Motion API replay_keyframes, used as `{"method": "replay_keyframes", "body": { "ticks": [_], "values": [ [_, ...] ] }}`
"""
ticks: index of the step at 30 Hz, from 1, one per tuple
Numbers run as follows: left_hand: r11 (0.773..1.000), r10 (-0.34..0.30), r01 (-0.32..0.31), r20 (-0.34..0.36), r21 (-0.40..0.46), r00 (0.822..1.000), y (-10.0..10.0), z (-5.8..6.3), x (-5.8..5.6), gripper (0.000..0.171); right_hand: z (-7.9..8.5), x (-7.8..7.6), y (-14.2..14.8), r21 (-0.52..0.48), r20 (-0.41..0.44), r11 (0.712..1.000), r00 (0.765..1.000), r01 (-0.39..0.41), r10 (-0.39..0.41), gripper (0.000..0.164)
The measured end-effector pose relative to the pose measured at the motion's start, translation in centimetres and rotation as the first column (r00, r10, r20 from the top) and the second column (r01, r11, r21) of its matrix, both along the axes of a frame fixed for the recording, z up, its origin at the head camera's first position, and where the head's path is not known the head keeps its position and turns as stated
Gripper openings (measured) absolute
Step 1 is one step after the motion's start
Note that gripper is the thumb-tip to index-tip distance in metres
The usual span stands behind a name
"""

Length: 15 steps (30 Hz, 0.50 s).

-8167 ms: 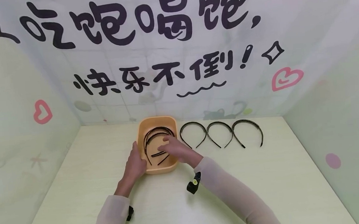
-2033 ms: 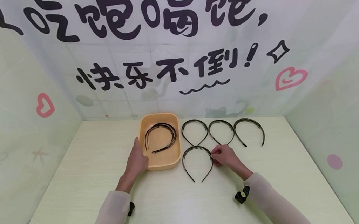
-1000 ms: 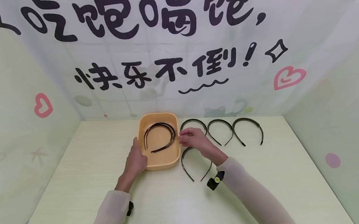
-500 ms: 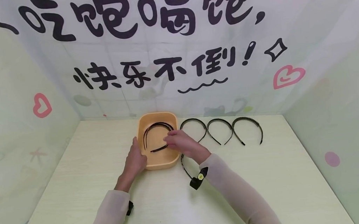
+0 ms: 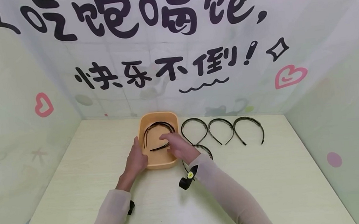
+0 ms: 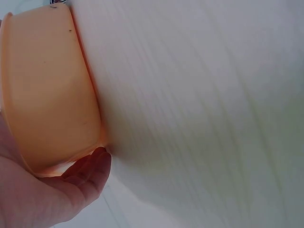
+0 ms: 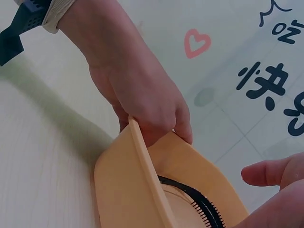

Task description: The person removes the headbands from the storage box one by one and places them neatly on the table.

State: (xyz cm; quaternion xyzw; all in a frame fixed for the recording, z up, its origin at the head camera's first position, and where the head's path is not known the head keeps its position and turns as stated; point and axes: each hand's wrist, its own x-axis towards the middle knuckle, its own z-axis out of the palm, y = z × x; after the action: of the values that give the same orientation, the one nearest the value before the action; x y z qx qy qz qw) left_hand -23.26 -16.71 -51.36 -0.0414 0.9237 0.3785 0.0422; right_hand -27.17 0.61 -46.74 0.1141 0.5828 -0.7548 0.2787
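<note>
Headbands, black and toothed, lay in two groups, and we counted four on the pale tabletop right of centre and at least two more nested in the one orange tray at the middle of the frame. Three formed a row near the foot of the back wall, their sides touching or nearly so; the fourth headband sat below the leftmost, partly hidden behind the right hand and its sleeve. We saw the tray's right rim just beside that leftmost arch and its upper rim near the wall. Tabletop spread widely at the left, the lower middle and the lower right, giving us most room there. Each arch in the row curved toward the top of the frame, open ends pointing down, long axis running roughly up and down; those in the tray leaned, with ends toward the lower left. Our left hand was clamped on the tray's left side. Our right hand reached over the tray's right rim, visible digits apart, though we could not tell whether it touched a headband.
</note>
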Motion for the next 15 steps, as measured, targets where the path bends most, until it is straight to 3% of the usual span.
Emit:
{"method": "replay_keyframes", "body": {
  "ticks": [5,10,15],
  "values": [
    [1.0,0.007,-0.007,0.009,0.002,1.0,-0.01,0.0,0.05,0.083,0.02,-0.29,-0.21,0.01,0.004,0.998,0.998,0.056,-0.056,0.088],
    [1.0,0.006,-0.006,0.023,-0.005,1.0,0.03,-0.09,-0.01,0.082,-0.17,-0.34,-0.53,0.032,-0.004,0.996,0.997,0.078,-0.078,0.064],
    [1.0,0.012,-0.011,0.02,-0.004,1.0,0.09,-0.01,-0.02,0.083,-0.21,-0.3,-0.9,-0.006,-0.001,0.996,0.996,0.094,-0.094,0.058]
  ]
}}
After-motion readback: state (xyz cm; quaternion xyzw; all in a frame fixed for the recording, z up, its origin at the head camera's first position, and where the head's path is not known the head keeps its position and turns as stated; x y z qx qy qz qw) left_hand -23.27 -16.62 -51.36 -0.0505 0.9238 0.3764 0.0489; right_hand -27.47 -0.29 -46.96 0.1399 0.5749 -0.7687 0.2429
